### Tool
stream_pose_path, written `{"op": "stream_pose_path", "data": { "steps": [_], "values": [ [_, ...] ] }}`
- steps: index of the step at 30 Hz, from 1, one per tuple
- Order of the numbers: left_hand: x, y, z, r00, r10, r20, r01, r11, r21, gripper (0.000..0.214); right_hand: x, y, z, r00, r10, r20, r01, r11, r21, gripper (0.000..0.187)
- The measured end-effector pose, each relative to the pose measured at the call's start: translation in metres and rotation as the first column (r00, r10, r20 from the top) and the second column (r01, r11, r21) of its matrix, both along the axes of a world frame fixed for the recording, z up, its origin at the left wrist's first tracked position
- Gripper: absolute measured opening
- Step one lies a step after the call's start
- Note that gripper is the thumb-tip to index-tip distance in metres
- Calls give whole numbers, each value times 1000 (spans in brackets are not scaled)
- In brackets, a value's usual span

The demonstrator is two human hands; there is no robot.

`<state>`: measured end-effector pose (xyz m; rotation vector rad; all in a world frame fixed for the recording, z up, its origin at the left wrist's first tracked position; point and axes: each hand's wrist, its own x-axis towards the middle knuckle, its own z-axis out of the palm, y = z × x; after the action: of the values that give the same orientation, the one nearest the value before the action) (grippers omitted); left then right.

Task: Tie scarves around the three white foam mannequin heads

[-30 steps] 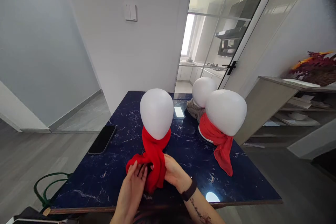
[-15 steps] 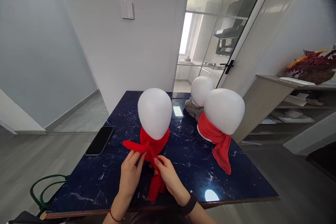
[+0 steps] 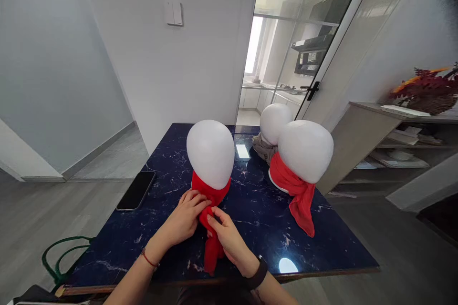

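Observation:
A smooth white mannequin head (image 3: 210,153) stands on the dark blue marbled table, straight in front of me. Around its neck is wrapped a red scarf (image 3: 219,194), whose tail hangs down toward the table's front edge. My left hand (image 3: 186,217) lies against the scarf's front at the neck, fingers bent over the cloth. Just to its right, my right hand (image 3: 223,228) pinches a fold of the same scarf between thumb and fingers. The knot area is partly hidden behind my fingers.
To the right stands another white head (image 3: 306,150) in a red scarf (image 3: 295,181). Behind it is a third head (image 3: 275,123) with a grey-brown cloth (image 3: 264,148). A black phone (image 3: 136,191) lies at the table's left edge. A shelf unit (image 3: 379,128) stands at right.
My left hand has moved up and right onto the knot, and the scarf end that stuck out to the left is no longer visible there. My right hand keeps nearly the same place.

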<state>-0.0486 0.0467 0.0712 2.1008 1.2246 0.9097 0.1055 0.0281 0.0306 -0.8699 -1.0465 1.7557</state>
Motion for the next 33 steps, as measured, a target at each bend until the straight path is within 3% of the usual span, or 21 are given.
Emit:
{"op": "stream_pose_path", "data": {
  "steps": [4, 7, 12, 15, 18, 23, 27, 29, 30, 31, 33],
  "values": [
    [2, 0, -5, 912, 125, -389, -85, 989, 120, 43, 0, 1, -1, 993, -88, 83, 84, 995, 47, 23],
    [2, 1, -6, 861, 183, -475, -118, 979, 164, 35, -1, -1, -1, 974, -198, 114, 190, 979, 75, 22],
    [-7, 2, -7, 893, 212, -396, -159, 974, 162, 40, 12, 16, -2, 947, -320, 23, 321, 945, -67, 27],
    [-9, -1, -8, 919, 233, -319, -190, 969, 160, 39, 27, 45, -3, 908, -392, 148, 394, 919, 15, 63],
    [-7, -5, -10, 925, 277, -259, -263, 961, 90, 39, 38, 73, -6, 926, -300, 228, 286, 954, 93, 95],
    [-2, -11, -21, 909, 357, -216, -376, 925, -55, 47, 37, 88, -16, 941, -271, 205, 238, 956, 170, 94],
    [3, -10, -35, 901, 423, 99, -418, 906, -69, 47, 27, 77, -24, 908, -330, 257, 280, 936, 214, 95],
    [9, -10, -43, 819, 489, 299, -473, 872, -130, 41, 22, 70, -28, 896, -347, 276, 290, 929, 229, 96],
    [12, -10, -45, 744, 535, 401, -496, 844, -204, 39, 20, 66, -29, 893, -354, 277, 296, 927, 230, 96],
    [17, -11, -47, 644, 577, 502, -490, 815, -308, 38, 18, 63, -30, 892, -361, 271, 306, 925, 226, 97],
    [26, -14, -48, 400, 634, 662, -359, 773, -523, 38, 14, 57, -30, 898, -372, 234, 331, 923, 197, 97]
  ]
}}
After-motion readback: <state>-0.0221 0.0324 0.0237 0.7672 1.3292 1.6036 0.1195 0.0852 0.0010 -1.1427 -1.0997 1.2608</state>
